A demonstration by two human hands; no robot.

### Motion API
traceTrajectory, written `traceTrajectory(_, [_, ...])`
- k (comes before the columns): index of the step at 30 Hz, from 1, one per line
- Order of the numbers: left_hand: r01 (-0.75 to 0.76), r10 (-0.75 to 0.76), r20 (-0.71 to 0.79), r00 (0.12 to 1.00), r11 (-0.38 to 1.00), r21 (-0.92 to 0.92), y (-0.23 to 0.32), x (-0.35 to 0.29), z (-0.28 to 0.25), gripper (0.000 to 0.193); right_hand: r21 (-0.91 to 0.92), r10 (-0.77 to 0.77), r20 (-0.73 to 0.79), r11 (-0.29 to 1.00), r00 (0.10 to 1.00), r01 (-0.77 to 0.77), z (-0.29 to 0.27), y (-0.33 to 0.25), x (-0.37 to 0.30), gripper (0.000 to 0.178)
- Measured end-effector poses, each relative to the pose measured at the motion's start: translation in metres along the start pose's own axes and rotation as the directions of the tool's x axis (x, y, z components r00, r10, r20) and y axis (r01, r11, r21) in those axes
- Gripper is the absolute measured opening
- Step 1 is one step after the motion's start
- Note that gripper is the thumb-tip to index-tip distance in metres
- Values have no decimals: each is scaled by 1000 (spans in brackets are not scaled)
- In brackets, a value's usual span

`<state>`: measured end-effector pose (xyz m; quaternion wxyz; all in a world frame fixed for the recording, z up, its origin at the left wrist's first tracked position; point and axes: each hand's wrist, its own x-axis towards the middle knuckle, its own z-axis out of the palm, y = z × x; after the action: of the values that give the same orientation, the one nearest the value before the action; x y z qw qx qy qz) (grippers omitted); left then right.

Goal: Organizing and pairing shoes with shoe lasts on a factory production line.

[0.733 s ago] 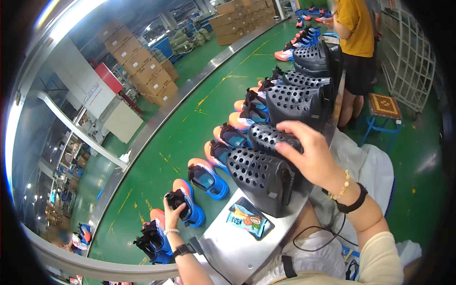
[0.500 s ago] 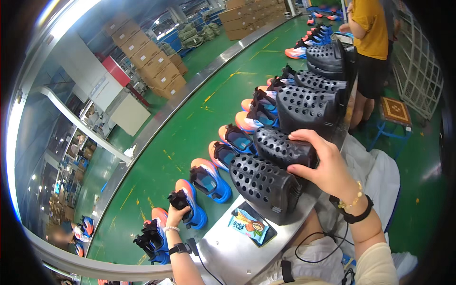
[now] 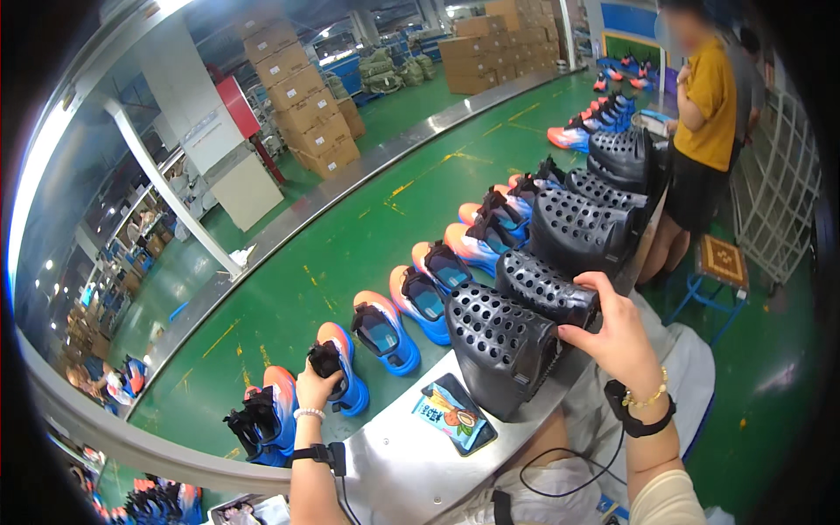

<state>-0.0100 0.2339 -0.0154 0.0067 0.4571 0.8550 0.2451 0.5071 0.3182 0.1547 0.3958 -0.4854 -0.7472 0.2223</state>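
Note:
Blue, white and orange running shoes stand in a row along the green surface. My left hand (image 3: 315, 385) is closed on the black collar of one shoe (image 3: 351, 391), and its fingertips are partly hidden. To its left are shoes with black uppers (image 3: 255, 420); to its right is a shoe with a grey-blue insole (image 3: 385, 336). My right hand (image 3: 619, 337) grips the rear end of a black perforated toe-shaped shell (image 3: 544, 287), thumb on the near side and fingers over the far side. A larger perforated shell (image 3: 493, 350) stands beside it, nearer me.
A metal ledge (image 3: 372, 464) runs along my side, with a phone-like flat thing under a blue snack packet (image 3: 451, 416). More black shells (image 3: 582, 229) line the ledge farther off. A person in yellow (image 3: 707, 105) stands beyond, near a stool (image 3: 721, 262). Cartons (image 3: 306, 114) are stacked behind.
The view has shifted, so the scene sits lower and more shoes show at the lower left. Both hands keep their holds on the shoe and the shell.

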Motion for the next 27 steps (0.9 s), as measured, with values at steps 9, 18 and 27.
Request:
traceTrajectory(9, [-171,64,-444,894,964,-205,43,-12,-15,70,-2,-112,-98,994,989,113,-1,4,-1,52])
traceTrajectory(18, [-91,101,6,995,915,-393,107,-74,27,48,395,-287,-82,870,954,295,3,-119,-28,57])
traceTrajectory(27, [-98,-1,-186,983,844,-527,99,-91,68,30,-110,-244,443,940,863,323,192,-132,9,46])
